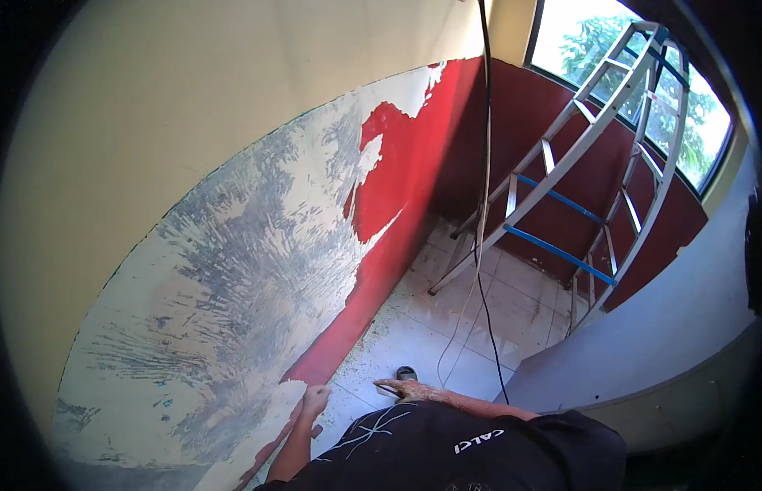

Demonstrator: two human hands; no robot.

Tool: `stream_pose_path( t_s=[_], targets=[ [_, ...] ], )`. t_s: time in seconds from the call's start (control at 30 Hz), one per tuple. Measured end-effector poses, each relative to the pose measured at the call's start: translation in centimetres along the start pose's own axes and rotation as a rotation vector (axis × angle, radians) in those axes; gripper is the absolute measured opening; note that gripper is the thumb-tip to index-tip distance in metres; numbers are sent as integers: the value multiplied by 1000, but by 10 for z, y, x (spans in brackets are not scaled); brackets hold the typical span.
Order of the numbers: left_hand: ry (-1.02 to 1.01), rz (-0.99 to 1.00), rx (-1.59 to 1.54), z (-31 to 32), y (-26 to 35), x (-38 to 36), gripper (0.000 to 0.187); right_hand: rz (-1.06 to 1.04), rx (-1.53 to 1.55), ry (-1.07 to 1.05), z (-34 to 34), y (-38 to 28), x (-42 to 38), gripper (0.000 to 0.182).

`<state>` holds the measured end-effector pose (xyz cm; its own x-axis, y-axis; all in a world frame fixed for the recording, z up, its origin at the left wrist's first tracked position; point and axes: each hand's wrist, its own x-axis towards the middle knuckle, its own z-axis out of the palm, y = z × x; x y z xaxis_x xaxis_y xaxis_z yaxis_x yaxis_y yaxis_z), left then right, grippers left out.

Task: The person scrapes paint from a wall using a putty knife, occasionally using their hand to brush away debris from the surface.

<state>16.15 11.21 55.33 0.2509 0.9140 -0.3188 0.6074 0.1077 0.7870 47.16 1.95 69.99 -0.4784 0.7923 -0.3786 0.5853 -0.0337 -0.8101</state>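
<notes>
Close to the wall's lower edge, my left hand (pixel 315 400) is closed in a fist beside the ragged boundary of the red paint (pixel 332 348). What it grips, if anything, is hidden. My right hand (pixel 404 389) reaches out in front of my dark shirt (pixel 455 446), its fingers stretched to the left and dusted with pale specks. Left of both hands, the scraped wall (pixel 258 245) shows patchy grey and white with many short scrape marks. A larger red area remains further along it.
An aluminium stepladder (pixel 553 180) with blue braces stands by the window (pixel 692 123). A black cable (pixel 486 164) hangs down to the tiled floor (pixel 414 327), which carries paint flakes. A dark shoe (pixel 406 373) shows beyond my right hand. A pale curved panel (pixel 626 368) borders the right side.
</notes>
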Motion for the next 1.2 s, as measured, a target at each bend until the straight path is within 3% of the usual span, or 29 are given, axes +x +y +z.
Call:
stream_pose_path(
  t_s=[0.07,0.17,0.23,0.3,0.33,0.43,0.6,0.77,0.83,0.87,0.97,1.03,1.1,1.2],
  targets=[
    [-65,-183,-350,8,64,6,22,62,4,-102,-14,-19,19,82],
    [-227,-202,-813,16,135,8,30,54,111,-25,-42,-68,30,83],
    [-213,-26,-912,17,164,-8,39,-122,166,114,-47,-67,49,80],
    [-203,-110,-1155,34,161,5,45,-252,270,173,-55,-58,68,78],
    [-195,-157,-1277,35,168,7,48,-86,424,-8,-83,-88,51,75],
    [-302,-207,-1611,24,186,8,52,-292,652,-70,-85,-45,75,74],
    [-244,-348,-1452,10,248,25,42,-308,535,2,-137,-31,58,75],
    [-207,-133,-1325,30,283,58,29,-372,580,84,-173,-23,57,69],
    [-201,-88,-1267,37,289,77,27,-125,665,-48,-197,-19,44,66],
    [-38,-175,-1308,38,321,74,24,-275,764,-15,-194,-9,50,64],
    [-63,-77,-1377,34,328,104,24,-202,676,59,-199,0,39,66],
    [-59,-77,-1444,28,317,131,30,-150,625,76,-193,14,46,64],
    [-199,6,-1339,20,314,143,33,-163,573,91,-197,10,46,63],
    [8,-16,-1351,22,330,150,53,-207,309,335,-205,-4,55,54]
  ],
)
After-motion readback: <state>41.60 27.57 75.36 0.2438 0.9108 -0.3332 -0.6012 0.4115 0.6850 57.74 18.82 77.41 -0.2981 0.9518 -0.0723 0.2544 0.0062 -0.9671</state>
